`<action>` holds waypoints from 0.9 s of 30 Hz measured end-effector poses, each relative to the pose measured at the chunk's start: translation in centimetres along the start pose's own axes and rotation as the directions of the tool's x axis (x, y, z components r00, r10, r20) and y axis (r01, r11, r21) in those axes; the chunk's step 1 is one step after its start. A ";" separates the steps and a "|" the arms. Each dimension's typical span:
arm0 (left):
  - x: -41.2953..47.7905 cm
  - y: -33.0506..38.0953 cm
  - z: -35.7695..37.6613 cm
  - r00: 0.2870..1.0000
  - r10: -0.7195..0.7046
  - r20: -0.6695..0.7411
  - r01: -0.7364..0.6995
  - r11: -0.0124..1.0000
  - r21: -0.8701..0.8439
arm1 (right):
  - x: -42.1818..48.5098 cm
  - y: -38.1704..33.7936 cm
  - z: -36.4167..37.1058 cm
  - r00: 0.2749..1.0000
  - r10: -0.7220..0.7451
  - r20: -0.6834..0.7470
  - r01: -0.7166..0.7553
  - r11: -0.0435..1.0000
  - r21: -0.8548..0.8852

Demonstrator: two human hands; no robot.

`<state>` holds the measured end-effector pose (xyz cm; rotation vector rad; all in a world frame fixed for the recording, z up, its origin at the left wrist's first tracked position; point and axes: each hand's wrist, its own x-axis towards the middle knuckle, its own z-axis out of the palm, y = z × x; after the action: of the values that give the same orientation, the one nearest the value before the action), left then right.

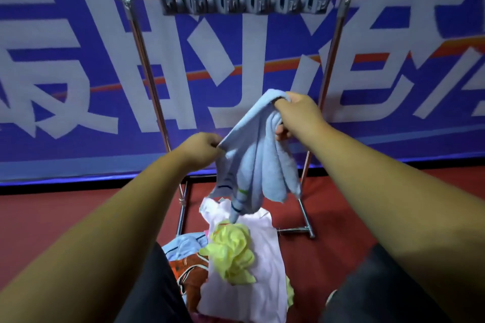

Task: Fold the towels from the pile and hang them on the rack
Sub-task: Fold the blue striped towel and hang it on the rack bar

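head view: the light blue towel (258, 155) hangs in the air between both hands, over the pile (236, 265) on the red floor (52, 231), its striped lower end just reaching the pale cloth on top. the right hand (296, 115) has its fingers curled round a bunched upper edge, higher up; the left hand (200, 149) pinches another edge or corner, lower and to the side. it looks light and limp, soft terry that sags into folds and will not hold any shape of its own, so it likely wants taking by two corners of one edge and pulling flat before folding. the yellow cloth (231, 252) lies crumpled on the pile. behind stands the metal rack (147, 60), its top bar bare but for a grey clip strip (244, 0), against a blue banner (78, 86).
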<state>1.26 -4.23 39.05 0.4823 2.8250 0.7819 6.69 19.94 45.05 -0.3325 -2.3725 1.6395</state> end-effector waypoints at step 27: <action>1.2 10.9 -7.4 0.972 0.145 -0.183 -0.198 0.926 -0.320 | 2.3 -3.3 -0.3 0.937 -0.012 0.350 0.068 0.987 -0.147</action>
<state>1.18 1.51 50.92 0.6423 2.7238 1.3648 4.44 19.79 48.37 -0.0170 -2.7548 1.6075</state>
